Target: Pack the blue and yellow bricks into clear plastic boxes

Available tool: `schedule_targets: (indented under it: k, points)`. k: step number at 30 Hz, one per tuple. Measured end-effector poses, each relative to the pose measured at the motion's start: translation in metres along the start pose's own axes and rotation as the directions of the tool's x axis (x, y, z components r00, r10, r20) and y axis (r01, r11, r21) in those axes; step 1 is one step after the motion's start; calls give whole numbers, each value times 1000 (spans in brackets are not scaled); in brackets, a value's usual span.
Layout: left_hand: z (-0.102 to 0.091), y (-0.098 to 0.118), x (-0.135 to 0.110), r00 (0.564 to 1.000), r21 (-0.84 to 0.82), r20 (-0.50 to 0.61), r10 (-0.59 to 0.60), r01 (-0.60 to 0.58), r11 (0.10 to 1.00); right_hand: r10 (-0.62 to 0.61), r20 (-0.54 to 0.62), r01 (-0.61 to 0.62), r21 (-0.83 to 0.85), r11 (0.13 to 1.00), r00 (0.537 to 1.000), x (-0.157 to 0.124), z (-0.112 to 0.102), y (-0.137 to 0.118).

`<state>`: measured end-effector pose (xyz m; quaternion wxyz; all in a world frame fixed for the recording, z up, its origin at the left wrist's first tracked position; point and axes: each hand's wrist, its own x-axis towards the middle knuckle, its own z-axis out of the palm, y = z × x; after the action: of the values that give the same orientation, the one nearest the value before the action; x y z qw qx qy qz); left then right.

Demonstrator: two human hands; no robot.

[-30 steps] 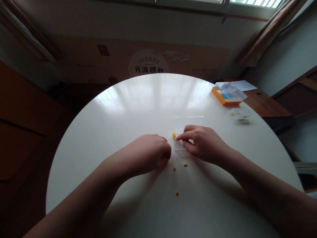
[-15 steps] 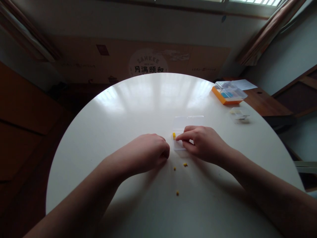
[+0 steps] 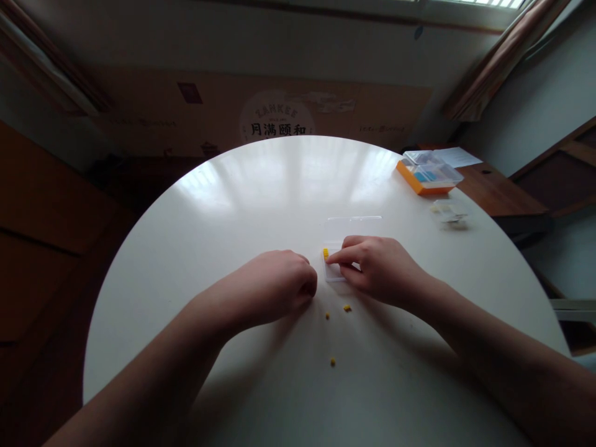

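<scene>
My right hand [image 3: 379, 268] rests on a small clear plastic box [image 3: 331, 273] in the middle of the round white table [image 3: 261, 192]. Its forefinger and thumb are pinched together next to a small yellow piece [image 3: 326, 252] at the box's left edge. My left hand [image 3: 274, 288] lies curled in a loose fist on the table just left of the box; whether it holds anything is hidden. Three tiny yellow pieces lie loose on the table in front of the box: one [image 3: 347, 307], a second [image 3: 327, 316] and a third [image 3: 332, 361] nearer to me.
The box's clear lid [image 3: 354, 222] lies open behind it. An orange-and-clear compartment box [image 3: 428, 174] and a small clear container [image 3: 447, 212] sit at the table's far right edge. A wooden side table with paper [image 3: 459, 157] stands beyond.
The hands have hardly moved; the view has shifted slightly.
</scene>
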<state>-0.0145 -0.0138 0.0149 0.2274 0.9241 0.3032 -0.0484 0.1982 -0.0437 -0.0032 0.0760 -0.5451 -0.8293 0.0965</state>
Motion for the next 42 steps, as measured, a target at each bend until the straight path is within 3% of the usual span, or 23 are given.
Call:
schedule_targets:
  k: [11,15,18,21,25,32,36,42]
  points:
    - [-1,0,0,1000,-7,5,7,-7,1000,-14,-13,14,25,1000,1000,0,0,-1]
    - [-2,0,-1,1000,-36,-18,6,-7,999,-19,-150,31,75,997,989,-4,-2,5]
    - [-4,0,-1,994,-171,-108,-35,16,985,-22,-323,68,134,989,946,-9,-5,11]
    - [-5,2,2,948,-449,-243,-206,79,890,-31,-478,143,200,969,878,-13,-7,13]
    - [-1,8,9,902,-790,-228,-368,50,611,-82,-574,257,232,938,815,-16,-5,8]
    - [14,15,20,889,-954,-222,-399,-113,279,-159,-622,335,176,926,767,-15,1,3]
    - [18,14,21,880,-963,-218,-423,-125,237,-181,-604,338,157,928,776,-16,1,3]
    - [17,12,20,880,-944,-246,-406,-121,308,-180,-563,329,175,928,806,-17,1,4]
